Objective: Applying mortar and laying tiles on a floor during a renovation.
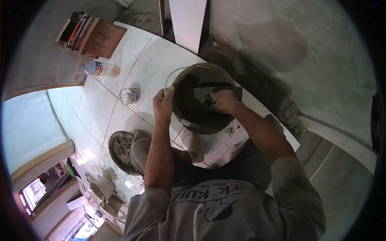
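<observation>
A round dark bucket (197, 67) stands on the tiled floor in front of me, with a wet grey-brown mix inside. My left hand (163, 105) is closed on its left rim, near the thin wire handle (172, 74). Over the bucket's right half, my right hand (225, 101) is a fist around what looks like a plastering trowel (237, 93). The trowel's dark, flat, straight-edged blade reaches past the right rim; its handle is hidden by my fingers. My bare feet (194, 150) are just below the bucket.
A mortar-filled tub (114, 158) sits beside my left knee. Farther left are a small can (130, 96), a plastic bottle (100, 69) and a tile stack (102, 38). Rubble (261, 78) lines the right wall; a white panel (187, 24) leans ahead. Two more buckets stand lower left.
</observation>
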`<state>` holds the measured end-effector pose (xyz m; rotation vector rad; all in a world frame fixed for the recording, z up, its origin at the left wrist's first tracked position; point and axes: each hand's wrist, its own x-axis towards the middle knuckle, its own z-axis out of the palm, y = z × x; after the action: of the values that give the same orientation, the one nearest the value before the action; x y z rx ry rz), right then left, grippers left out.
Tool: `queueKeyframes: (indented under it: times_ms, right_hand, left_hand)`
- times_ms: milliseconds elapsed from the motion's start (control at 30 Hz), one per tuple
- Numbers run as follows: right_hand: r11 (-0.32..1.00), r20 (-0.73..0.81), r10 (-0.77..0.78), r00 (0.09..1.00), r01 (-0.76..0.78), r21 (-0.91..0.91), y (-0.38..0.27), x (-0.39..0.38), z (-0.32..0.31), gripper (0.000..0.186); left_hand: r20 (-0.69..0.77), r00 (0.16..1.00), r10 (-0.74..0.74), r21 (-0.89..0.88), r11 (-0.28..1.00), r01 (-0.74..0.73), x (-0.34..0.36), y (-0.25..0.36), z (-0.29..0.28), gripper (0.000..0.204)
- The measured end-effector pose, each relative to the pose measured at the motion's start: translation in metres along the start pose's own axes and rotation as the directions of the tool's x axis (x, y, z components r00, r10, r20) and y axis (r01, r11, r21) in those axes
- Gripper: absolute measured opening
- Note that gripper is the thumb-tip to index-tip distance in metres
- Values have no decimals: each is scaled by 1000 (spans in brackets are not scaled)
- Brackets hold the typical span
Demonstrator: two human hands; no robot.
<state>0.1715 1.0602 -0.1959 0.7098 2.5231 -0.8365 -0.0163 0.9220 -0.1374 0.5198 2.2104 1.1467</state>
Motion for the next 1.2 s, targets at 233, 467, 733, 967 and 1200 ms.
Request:
queueKeyframes:
  times_ms: [233,467,733,967,1200]
  right_hand:
    - [989,-22,110,994,-107,105,-10,-42,-41,43]
    - [979,-28,197,980,-198,-47,14,-45,-34,40]
    - [942,14,335,942,-335,-3,25,-35,-13,24]
    - [949,122,312,942,-316,12,35,-15,-16,26]
    - [915,234,304,923,-352,197,43,-6,-5,25]
  left_hand:
    - [-235,970,-68,103,990,94,8,-6,21,50]
    - [-309,932,191,357,931,-72,12,-8,38,44]
    - [-221,961,167,98,984,-149,-42,27,95,38]
    - [-313,940,135,150,984,-92,-43,31,87,42]
    - [-333,934,129,122,988,-93,-34,20,86,45]
